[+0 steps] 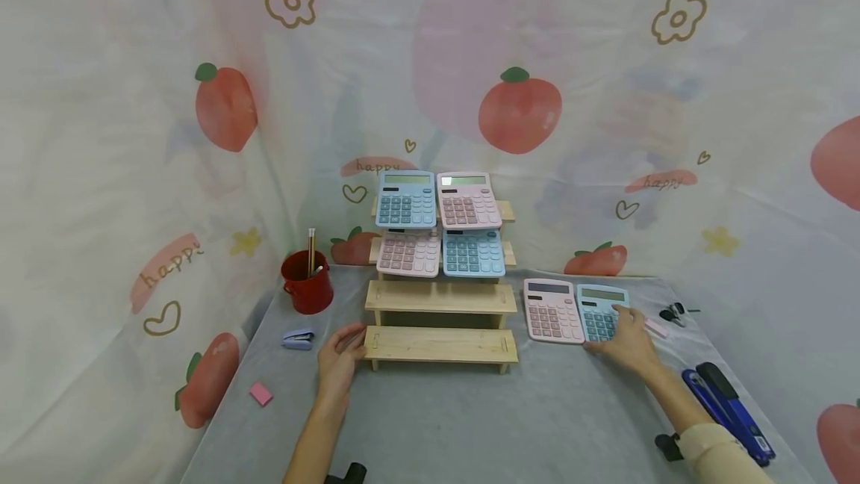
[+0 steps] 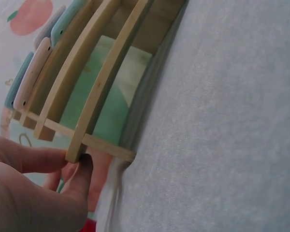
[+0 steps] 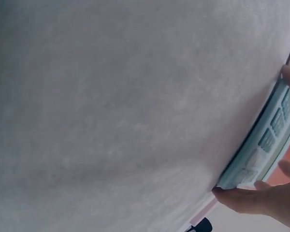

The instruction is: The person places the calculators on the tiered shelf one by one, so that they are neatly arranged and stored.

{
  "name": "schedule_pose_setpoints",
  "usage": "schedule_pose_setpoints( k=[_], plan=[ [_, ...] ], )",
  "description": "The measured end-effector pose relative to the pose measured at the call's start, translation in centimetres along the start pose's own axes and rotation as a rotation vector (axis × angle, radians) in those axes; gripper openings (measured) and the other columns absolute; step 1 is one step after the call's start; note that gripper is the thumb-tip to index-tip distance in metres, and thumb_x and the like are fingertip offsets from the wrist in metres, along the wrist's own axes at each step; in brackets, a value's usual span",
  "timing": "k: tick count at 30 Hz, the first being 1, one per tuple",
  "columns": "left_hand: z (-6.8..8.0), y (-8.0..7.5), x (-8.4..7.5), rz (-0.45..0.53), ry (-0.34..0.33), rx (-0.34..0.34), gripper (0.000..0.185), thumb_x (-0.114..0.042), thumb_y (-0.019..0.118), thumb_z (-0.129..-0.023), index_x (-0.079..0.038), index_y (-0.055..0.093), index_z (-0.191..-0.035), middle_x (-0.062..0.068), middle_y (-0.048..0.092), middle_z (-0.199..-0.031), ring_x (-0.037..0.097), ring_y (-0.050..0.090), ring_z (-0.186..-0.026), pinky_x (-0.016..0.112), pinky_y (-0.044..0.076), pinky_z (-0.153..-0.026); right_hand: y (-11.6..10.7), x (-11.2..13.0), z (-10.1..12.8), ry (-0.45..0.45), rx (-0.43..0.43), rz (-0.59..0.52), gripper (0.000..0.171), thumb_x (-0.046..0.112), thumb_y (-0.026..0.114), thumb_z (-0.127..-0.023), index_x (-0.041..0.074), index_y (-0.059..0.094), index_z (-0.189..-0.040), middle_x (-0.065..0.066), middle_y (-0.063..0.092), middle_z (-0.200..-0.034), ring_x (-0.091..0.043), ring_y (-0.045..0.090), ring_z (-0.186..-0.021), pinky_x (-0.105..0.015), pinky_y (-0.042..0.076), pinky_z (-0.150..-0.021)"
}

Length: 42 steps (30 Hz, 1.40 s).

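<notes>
A tiered wooden rack (image 1: pixel 440 344) stands mid-table, with two calculators on each of its upper two tiers: a blue calculator (image 1: pixel 406 200) beside a pink one (image 1: pixel 468 201), and below them a pink one (image 1: pixel 407 253) beside a blue one (image 1: pixel 473 253). My left hand (image 1: pixel 339 364) pinches the left end of the lowest board (image 2: pixel 94 104) between thumb and fingers. To the right of the rack, a pink calculator (image 1: pixel 547 320) lies face up. Beside it lies another blue calculator (image 1: pixel 596 312), gripped by its edges in my right hand (image 1: pixel 628 340), fingers spread across it.
At the left are a red cup (image 1: pixel 307 293) holding pencils, a small lilac stapler (image 1: pixel 298 339) and a pink eraser-like block (image 1: pixel 260 393). Long blue-and-black tools (image 1: pixel 732 409) lie near the right edge, beyond my right forearm. Small black clips (image 1: pixel 673 313) sit at the back right.
</notes>
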<state>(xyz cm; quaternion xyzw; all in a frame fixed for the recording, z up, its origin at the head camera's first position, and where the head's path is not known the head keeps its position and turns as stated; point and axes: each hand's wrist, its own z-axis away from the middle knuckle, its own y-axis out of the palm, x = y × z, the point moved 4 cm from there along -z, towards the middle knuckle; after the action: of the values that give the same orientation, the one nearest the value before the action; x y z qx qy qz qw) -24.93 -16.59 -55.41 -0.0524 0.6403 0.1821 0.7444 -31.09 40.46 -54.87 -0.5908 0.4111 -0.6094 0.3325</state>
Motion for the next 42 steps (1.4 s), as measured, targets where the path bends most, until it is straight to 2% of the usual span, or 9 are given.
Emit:
schedule_pose_setpoints(
  k=[6,13,18,22,29,36,42],
  plan=[
    [0.0,0.0,0.1,-0.01,-0.004,-0.013,0.047,0.016,0.058,-0.092,0.002,0.059,-0.137,0.024,0.057,-0.146,0.034,0.057,-0.137,0.024,0.055,-0.093,0.5,0.3,-0.6,0.0,-0.029,-0.003,0.124,0.035,0.093,-0.073,-0.015,0.015,-0.156,-0.049,0.017,-0.15,-0.068,0.036,-0.123,-0.077,0.036,-0.099],
    [-0.2,0.3,0.3,-0.001,-0.001,-0.011,0.047,0.017,0.058,-0.09,0.002,0.061,-0.135,0.024,0.058,-0.145,0.036,0.058,-0.135,0.029,0.055,-0.094,0.7,0.4,0.0,0.044,-0.156,-0.024,0.13,0.027,0.095,-0.066,-0.006,0.012,-0.161,-0.045,0.021,-0.15,-0.065,0.037,-0.121,-0.076,0.037,-0.094],
    [-0.3,0.4,0.3,0.018,-0.001,-0.007,0.048,0.018,0.058,-0.09,0.003,0.06,-0.135,0.025,0.057,-0.145,0.036,0.057,-0.136,0.025,0.056,-0.09,0.0,0.9,0.6,0.062,-0.24,-0.056,0.13,0.029,0.095,-0.067,0.0,0.011,-0.163,-0.042,0.023,-0.15,-0.064,0.037,-0.121,-0.076,0.037,-0.09],
    [-0.4,0.4,0.1,0.023,0.005,-0.006,0.047,0.016,0.058,-0.091,0.002,0.06,-0.136,0.024,0.057,-0.145,0.035,0.057,-0.136,0.025,0.055,-0.091,-1.3,2.7,0.8,0.013,-0.286,-0.099,0.125,0.026,0.094,-0.07,-0.001,0.015,-0.163,-0.041,0.025,-0.149,-0.06,0.039,-0.121,-0.074,0.038,-0.092],
    [-0.5,0.2,-0.3,0.016,-0.005,-0.014,0.048,0.016,0.058,-0.091,0.002,0.059,-0.137,0.024,0.057,-0.146,0.035,0.056,-0.137,0.027,0.055,-0.093,-3.1,7.0,2.4,-0.057,-0.294,-0.142,0.122,0.019,0.094,-0.07,-0.002,0.016,-0.162,-0.038,0.026,-0.15,-0.056,0.038,-0.122,-0.073,0.038,-0.097],
    [-0.1,0.1,0.1,-0.01,-0.018,-0.019,0.046,0.015,0.058,-0.092,0.001,0.06,-0.136,0.023,0.058,-0.145,0.036,0.057,-0.136,0.043,0.051,-0.105,-4.1,10.2,5.7,-0.139,-0.303,-0.15,0.121,0.019,0.096,-0.067,0.0,0.022,-0.161,-0.036,0.032,-0.145,-0.051,0.046,-0.112,-0.067,0.044,-0.086],
    [0.0,0.1,0.1,-0.009,-0.017,-0.025,0.046,0.016,0.057,-0.091,0.001,0.061,-0.134,0.023,0.059,-0.144,0.036,0.058,-0.135,0.043,0.051,-0.104,-4.7,13.4,7.8,-0.18,-0.241,-0.15,0.121,0.018,0.096,-0.065,-0.002,0.024,-0.16,-0.035,0.031,-0.147,-0.049,0.049,-0.11,-0.063,0.048,-0.084]
  ],
)
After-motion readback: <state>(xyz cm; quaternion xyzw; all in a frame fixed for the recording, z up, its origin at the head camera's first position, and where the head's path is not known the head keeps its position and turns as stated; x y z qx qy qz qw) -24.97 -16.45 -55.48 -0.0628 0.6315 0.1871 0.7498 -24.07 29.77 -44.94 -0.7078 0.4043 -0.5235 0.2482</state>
